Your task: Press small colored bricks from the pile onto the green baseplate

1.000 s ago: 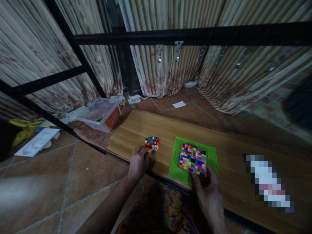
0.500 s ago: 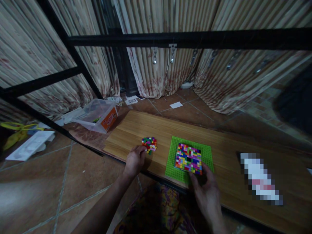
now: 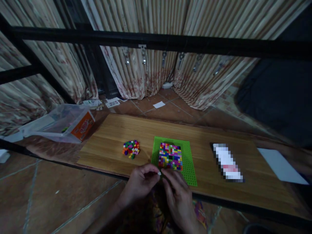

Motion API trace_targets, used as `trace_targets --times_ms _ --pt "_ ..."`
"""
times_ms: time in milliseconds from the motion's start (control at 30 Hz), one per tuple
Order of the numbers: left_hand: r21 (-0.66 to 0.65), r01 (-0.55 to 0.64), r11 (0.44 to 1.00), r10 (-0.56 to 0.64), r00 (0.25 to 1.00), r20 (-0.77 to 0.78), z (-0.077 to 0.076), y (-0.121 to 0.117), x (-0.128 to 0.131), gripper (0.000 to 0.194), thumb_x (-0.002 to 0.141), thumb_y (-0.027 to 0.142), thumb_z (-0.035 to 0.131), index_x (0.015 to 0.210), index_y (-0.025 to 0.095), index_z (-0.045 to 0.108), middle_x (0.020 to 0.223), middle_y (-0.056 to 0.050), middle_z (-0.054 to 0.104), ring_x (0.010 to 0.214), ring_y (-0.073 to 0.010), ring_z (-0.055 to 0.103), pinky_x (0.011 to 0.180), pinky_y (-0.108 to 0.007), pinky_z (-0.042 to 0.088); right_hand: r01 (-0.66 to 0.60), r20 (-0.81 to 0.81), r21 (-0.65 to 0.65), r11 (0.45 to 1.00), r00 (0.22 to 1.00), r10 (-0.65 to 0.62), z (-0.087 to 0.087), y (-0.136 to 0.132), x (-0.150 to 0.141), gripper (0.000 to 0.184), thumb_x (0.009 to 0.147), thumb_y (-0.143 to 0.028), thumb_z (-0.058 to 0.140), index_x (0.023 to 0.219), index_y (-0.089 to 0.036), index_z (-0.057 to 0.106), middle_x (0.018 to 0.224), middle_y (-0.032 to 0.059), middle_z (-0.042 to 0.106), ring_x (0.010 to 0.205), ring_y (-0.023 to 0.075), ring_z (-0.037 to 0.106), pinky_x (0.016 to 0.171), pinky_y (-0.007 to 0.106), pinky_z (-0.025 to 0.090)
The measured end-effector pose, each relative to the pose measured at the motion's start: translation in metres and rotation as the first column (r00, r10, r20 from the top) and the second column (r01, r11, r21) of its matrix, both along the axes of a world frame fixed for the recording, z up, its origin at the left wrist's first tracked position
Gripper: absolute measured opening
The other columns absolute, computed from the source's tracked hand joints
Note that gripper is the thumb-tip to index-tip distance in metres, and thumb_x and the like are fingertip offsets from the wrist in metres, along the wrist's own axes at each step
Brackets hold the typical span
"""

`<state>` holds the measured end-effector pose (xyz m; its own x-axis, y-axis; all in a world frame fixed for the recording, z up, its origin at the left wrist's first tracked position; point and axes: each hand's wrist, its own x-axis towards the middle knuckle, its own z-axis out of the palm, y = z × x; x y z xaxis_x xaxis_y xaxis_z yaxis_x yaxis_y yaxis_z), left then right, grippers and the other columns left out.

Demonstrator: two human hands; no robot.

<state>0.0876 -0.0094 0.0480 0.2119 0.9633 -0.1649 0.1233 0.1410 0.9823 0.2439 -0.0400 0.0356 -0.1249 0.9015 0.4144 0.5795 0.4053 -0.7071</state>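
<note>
In the head view, my left hand (image 3: 143, 182) is closed in a pinch on a small white toy brick (image 3: 159, 173) over the table's near edge. My right hand (image 3: 179, 191) is close beside it, thumb and fingers parted, their tips at the brick; whether they touch it I cannot make out. Just beyond the hands, a block of many-coloured bricks (image 3: 170, 155) sits on a green studded baseplate (image 3: 191, 165). To the left, a loose pile of small coloured bricks (image 3: 131, 149) lies on the wooden table.
A clear plastic box (image 3: 56, 130) with an orange label stands past the table's left end. On the right lie a blurred-out flat object (image 3: 227, 162) and a white sheet (image 3: 280, 164). A black metal bar (image 3: 156, 42) crosses ahead, in front of curtains (image 3: 146, 74).
My left hand has left the brick pile and come right with a white brick. My right hand has let go of the brick block and moved toward the left. The view has turned right.
</note>
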Motion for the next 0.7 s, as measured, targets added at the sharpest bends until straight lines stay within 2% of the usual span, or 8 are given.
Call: trace_targets --times_ms 200,400,533,700 --pt "-0.121 0.046 0.992 -0.034 0.994 0.104 0.013 0.009 0.0 0.008 0.068 0.022 0.071 0.069 0.015 0.067 0.067 0.001 0.064 0.063 -0.0106 0.055 0.061 -0.021 0.045 -0.088 -0.056 -0.044 0.995 0.995 0.086 0.01 0.003 0.003 0.034 0.091 -0.013 0.046 0.119 -0.028 0.059 0.101 0.0057 0.066 0.094 0.0185 0.061 0.077 0.033 0.053" --pt "-0.239 0.098 0.966 -0.045 0.975 0.218 0.018 0.013 0.0 0.016 0.063 0.025 0.076 0.07 0.015 0.066 0.062 0.002 0.062 0.059 -0.0088 0.054 0.06 -0.02 0.043 -0.167 -0.096 0.002 0.986 0.981 0.167 0.021 0.008 0.004 0.038 0.091 -0.01 0.045 0.122 -0.03 0.058 0.099 0.0044 0.067 0.091 0.0168 0.061 0.076 0.03 0.052" --pt "-0.279 0.1 0.955 -0.026 0.966 0.257 0.019 0.014 0.0 0.02 0.061 0.026 0.078 0.069 0.014 0.065 0.059 0.003 0.061 0.056 -0.0078 0.053 0.058 -0.02 0.042 -0.169 -0.143 -0.052 0.984 0.977 0.16 0.023 0.01 0.005 0.028 0.091 -0.013 0.048 0.111 -0.027 0.064 0.095 0.0042 0.068 0.086 0.0157 0.063 0.073 0.028 0.053" --pt "-0.265 0.07 0.962 0.008 0.96 0.282 0.021 0.014 0.001 0.022 0.061 0.029 0.078 0.069 0.015 0.064 0.06 0.003 0.06 0.055 -0.0078 0.052 0.058 -0.021 0.043 -0.152 -0.208 -0.104 0.983 0.97 0.128 0.024 0.014 0.006 0.021 0.091 -0.019 0.05 0.102 -0.025 0.068 0.092 0.0037 0.07 0.084 0.0154 0.066 0.073 0.027 0.054"
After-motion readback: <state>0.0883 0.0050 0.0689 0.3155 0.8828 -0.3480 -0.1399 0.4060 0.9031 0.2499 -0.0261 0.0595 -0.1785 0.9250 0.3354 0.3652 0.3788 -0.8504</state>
